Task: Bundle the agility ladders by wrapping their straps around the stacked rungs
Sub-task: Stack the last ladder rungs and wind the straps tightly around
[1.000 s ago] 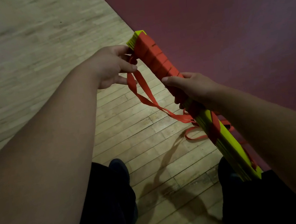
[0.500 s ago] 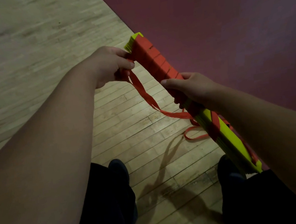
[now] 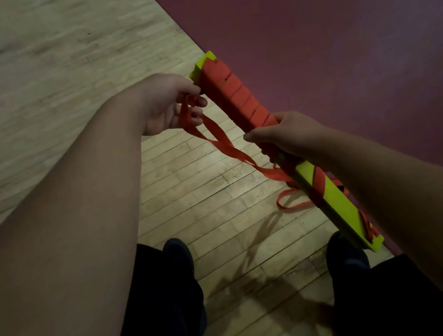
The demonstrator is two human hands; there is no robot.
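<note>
The stacked rungs [image 3: 340, 205] lie slanted from the upper middle of the frame to the lower right, and the right hand [image 3: 283, 134] grips them around the middle. The upper half is already covered with orange turns. The left hand [image 3: 169, 104], just left of the top end, pinches the loose strap [image 3: 222, 142] between its fingers, and the strap sags toward the centre. I think the next turn should be pulled tight first, then laid flat beside the last turn, while the right hand keeps the stack from twisting. Compared with half a second ago, the left hand is lower and its fingers are looser, so the strap hangs in a wider loop
</note>
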